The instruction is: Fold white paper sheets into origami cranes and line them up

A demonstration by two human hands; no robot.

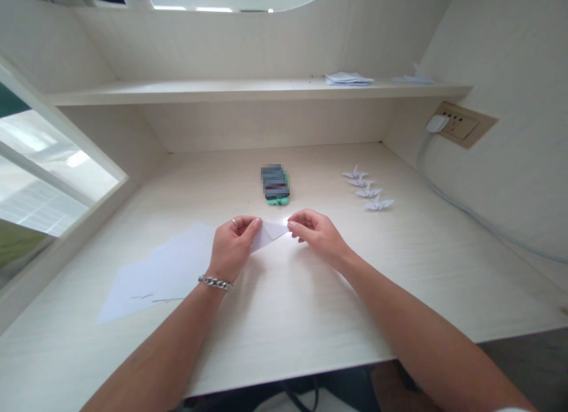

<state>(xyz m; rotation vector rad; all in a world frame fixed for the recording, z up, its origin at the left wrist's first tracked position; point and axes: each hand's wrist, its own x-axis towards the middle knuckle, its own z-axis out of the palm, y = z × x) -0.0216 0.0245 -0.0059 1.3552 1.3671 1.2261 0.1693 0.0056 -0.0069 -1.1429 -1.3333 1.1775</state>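
Observation:
A small folded piece of white paper (269, 234) is stretched between my hands above the desk; crease lines show on its face. My left hand (231, 246), with a ring and a chain bracelet, pinches the paper's left part between thumb and fingers. At the pointed right tip, my right hand (318, 234) pinches with thumb and forefinger. Several white paper cranes (367, 192) stand in a slanting row on the desk beyond my right hand. Left of my left hand lie loose white paper sheets (155, 273), partly hidden by that hand and forearm.
A dark, blurred item with a green edge (276, 186) lies beyond my hands. Folded papers (348, 79) rest on the shelf (213, 92) above the desk (302, 335). On the right wall, a white plug (437, 124) sits in a socket, its cable (479, 219) trailing along the wall.

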